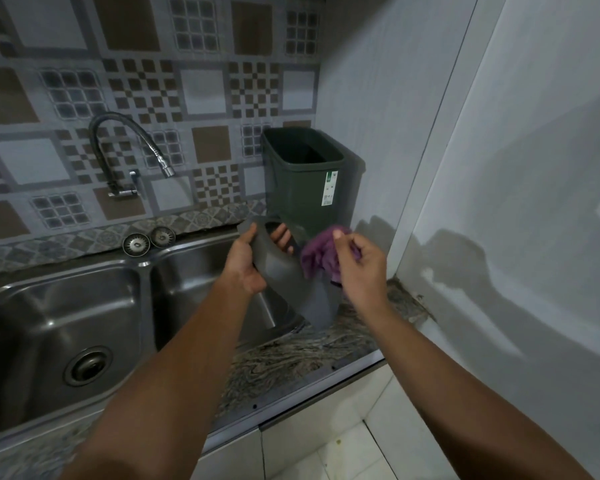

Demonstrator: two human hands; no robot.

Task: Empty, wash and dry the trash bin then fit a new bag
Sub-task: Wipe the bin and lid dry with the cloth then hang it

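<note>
dark green bin (303, 181), purple cloth (317, 259), grey lid (291, 285)

A patterned tile wall (146, 81) in grey and brown backs a steel double sink (59, 306) with a curved tap (132, 150). The counter (291, 351) is mottled stone, a plain white wall (534, 168) stands at right, and pale floor tiles (361, 452) show below in dim light.

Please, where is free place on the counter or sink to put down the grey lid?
Free: the stone counter between the right sink basin and the white wall, in front of the green bin; also both basins. Crowded: the back corner, filled by the bin, and the ledge with two strainers.
</note>
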